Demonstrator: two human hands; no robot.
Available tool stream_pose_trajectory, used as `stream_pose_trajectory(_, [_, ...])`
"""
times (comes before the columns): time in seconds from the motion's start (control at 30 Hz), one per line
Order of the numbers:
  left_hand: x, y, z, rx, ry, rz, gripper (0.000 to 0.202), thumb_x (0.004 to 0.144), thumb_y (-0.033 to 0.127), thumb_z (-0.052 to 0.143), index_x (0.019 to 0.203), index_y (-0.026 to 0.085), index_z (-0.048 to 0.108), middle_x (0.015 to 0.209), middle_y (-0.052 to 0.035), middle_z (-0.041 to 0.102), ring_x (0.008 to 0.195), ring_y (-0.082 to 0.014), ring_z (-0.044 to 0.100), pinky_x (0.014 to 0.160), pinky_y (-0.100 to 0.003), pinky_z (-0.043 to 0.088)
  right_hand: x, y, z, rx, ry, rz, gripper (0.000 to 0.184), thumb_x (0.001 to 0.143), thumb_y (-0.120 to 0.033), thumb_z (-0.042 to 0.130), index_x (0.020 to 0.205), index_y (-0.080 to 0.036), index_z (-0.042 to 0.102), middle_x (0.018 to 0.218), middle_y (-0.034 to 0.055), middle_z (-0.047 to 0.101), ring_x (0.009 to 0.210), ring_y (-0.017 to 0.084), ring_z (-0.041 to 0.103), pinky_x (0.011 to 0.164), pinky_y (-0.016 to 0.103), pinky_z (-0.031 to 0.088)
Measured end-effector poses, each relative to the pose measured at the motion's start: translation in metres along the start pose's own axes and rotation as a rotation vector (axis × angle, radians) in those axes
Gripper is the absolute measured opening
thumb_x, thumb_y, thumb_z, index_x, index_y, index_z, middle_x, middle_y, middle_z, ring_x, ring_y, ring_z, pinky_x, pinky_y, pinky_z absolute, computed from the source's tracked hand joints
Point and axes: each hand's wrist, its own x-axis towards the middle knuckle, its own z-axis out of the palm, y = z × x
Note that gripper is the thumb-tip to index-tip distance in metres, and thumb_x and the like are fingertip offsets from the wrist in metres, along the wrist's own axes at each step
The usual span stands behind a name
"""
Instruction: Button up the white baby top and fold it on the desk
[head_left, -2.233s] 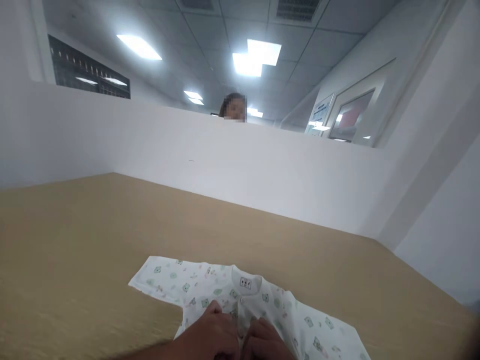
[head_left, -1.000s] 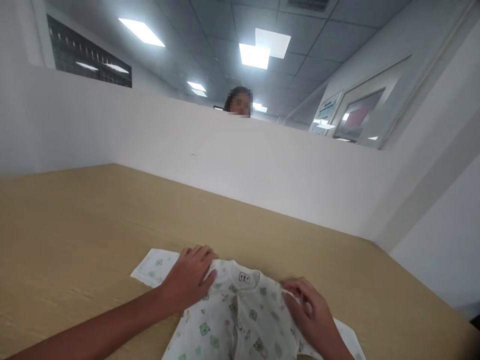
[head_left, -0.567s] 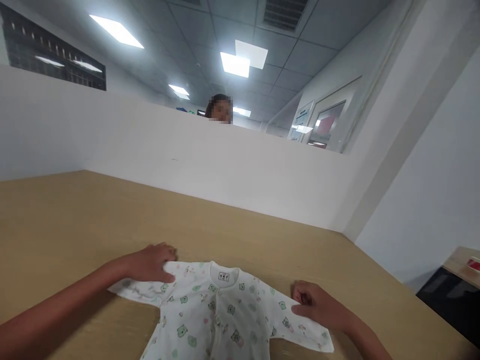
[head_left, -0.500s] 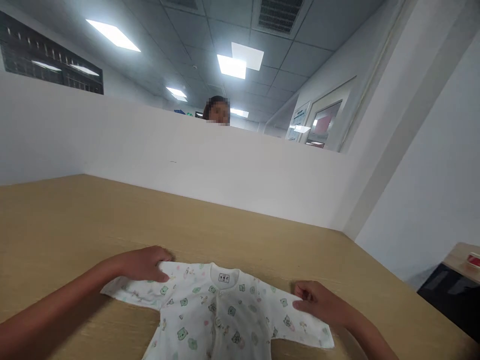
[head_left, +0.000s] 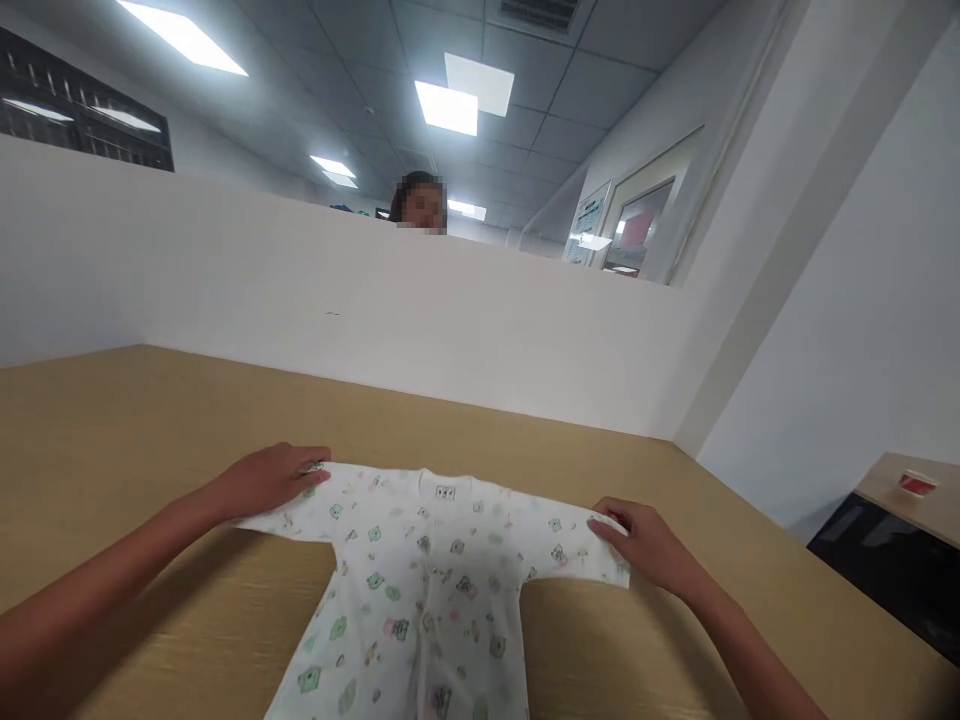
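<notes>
A small white baby garment, printed with green and pink animal figures, is spread front up with its sleeves out to both sides. A printed label shows inside its round neck, and a front opening runs down the middle. My left hand pinches the upper edge of the sleeve on the left. On the other side, my right hand grips the right sleeve, thumb on top. The sleeves are drawn taut between the hands and look slightly raised. The garment's lower end runs out of view.
A wooden table lies under the garment, bounded at the back by a white partition. Beyond it a person's head shows. At the right stands a wood-topped black box with a red-and-white item on it.
Both hands have moved up and away from me with the garment, so more of its body shows. The sleeves are pulled tighter. My view has shifted slightly.
</notes>
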Motion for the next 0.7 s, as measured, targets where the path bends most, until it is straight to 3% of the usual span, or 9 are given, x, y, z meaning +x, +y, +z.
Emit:
stream_pose_trajectory(0.2, [-0.008,0.031,-0.033,-0.071,0.551,-0.124,0.044,0.104,0.059,0.040,0.111,0.024,0.065,0.082,-0.0014,0.069,0.076,-0.0215,0.062,0.068,-0.029,0.038,0.002,-0.031,-0.030,-0.016,0.551,0.069,0.052,0.088,-0.067,0.057,0.099,-0.019,0.074,0.094,0.0080,0.074,0.085,0.029,0.065,0.077,0.037,0.048])
stream_pose_trajectory(0.3, [-0.015,0.048,-0.049,-0.126,0.723,-0.082,0.040,0.102,0.057,0.047,0.107,0.023,0.068,0.074,0.0022,0.065,0.067,-0.0173,0.058,0.065,-0.027,0.037,-0.008,-0.042,-0.050,-0.049,0.689,0.081,0.051,0.086,-0.068,0.061,0.098,-0.021,0.075,0.093,0.0064,0.074,0.085,0.029,0.067,0.074,0.035,0.049])
stream_pose_trajectory(0.4, [-0.021,0.057,-0.058,-0.131,0.743,-0.007,0.039,0.102,0.055,0.050,0.105,0.021,0.069,0.078,0.0026,0.068,0.067,-0.0151,0.057,0.065,-0.027,0.038,-0.017,-0.042,-0.067,-0.067,0.677,0.073,0.050,0.087,-0.068,0.062,0.101,-0.022,0.076,0.092,0.0052,0.074,0.082,0.027,0.067,0.071,0.034,0.049])
stream_pose_trajectory(0.57, [-0.024,0.060,-0.060,-0.112,0.735,0.079,0.037,0.104,0.050,0.051,0.103,0.018,0.070,0.082,0.0010,0.071,0.069,-0.0142,0.057,0.067,-0.027,0.039,-0.019,-0.030,-0.084,-0.123,0.492,0.073,0.055,0.083,-0.076,0.064,0.097,-0.024,0.078,0.092,0.0053,0.074,0.079,0.028,0.068,0.067,0.035,0.051])
stream_pose_trajectory(0.7, [-0.029,0.064,-0.069,-0.128,0.729,0.112,0.036,0.103,0.049,0.052,0.104,0.018,0.070,0.085,0.0009,0.071,0.068,-0.0130,0.056,0.068,-0.026,0.040,-0.022,-0.033,-0.098,-0.094,0.341,0.022,0.059,0.081,-0.080,0.065,0.096,-0.025,0.080,0.101,0.0083,0.074,0.088,0.031,0.069,0.076,0.040,0.056])
